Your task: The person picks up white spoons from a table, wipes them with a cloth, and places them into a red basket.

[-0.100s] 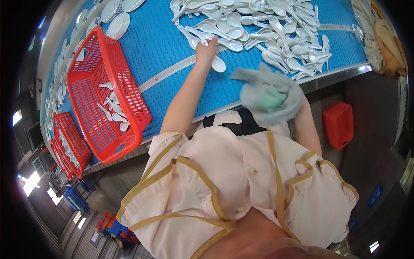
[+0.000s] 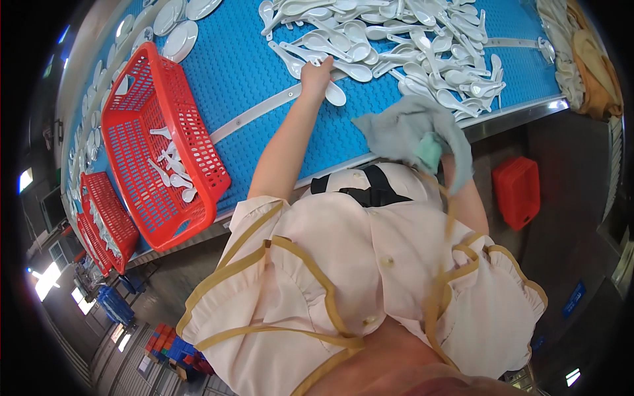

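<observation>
My left hand reaches over the blue mat with fingers closed around white spoons. One spoon's bowl shows just below the hand, and another spoon points out to its right; the grip itself is partly hidden. A large heap of white spoons lies beyond and to the right. Near the table's front edge my right hand, mostly covered by something pale green, holds a grey cloth. The cloth hangs loosely around it and hides most of its fingers.
A tilted red basket with several white spoons stands at left. Smaller red baskets are beyond it. White plates lie at the far left. A red bin sits below the table's edge at right; beige cloths hang at the corner.
The grey cloth has swung and now droops over the right side of my right hand, which has shifted slightly. My left hand stays almost in place at the spoons.
</observation>
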Demonstrator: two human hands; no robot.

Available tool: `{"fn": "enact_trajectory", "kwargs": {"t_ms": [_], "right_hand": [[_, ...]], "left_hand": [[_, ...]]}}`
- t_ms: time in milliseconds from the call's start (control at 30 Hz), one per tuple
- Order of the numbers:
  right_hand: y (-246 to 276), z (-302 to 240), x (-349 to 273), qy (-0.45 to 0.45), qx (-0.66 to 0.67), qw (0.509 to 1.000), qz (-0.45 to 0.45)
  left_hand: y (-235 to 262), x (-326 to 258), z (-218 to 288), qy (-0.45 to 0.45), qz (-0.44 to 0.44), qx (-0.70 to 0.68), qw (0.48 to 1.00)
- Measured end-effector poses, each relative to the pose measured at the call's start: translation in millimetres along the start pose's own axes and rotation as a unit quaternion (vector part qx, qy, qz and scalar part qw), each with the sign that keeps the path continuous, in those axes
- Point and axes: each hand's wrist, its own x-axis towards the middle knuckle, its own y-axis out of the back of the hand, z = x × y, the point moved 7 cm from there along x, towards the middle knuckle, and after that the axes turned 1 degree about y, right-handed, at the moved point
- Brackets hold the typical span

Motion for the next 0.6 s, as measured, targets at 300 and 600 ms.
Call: {"fn": "enact_trajectory", "kwargs": {"t_ms": [300, 600], "right_hand": [[-21.5, -29.8, 58.7, 0.085, -0.200, 0.972, 0.092], [-45.0, 12.5, 81.0, 0.184, -0.226, 0.955, -0.052]], "left_hand": [[-5.5, -96.6, 48.4, -0.045, -0.068, -0.050, 0.995], [-30.9, -94.1, 63.2, -0.193, -0.087, 0.045, 0.976]]}}
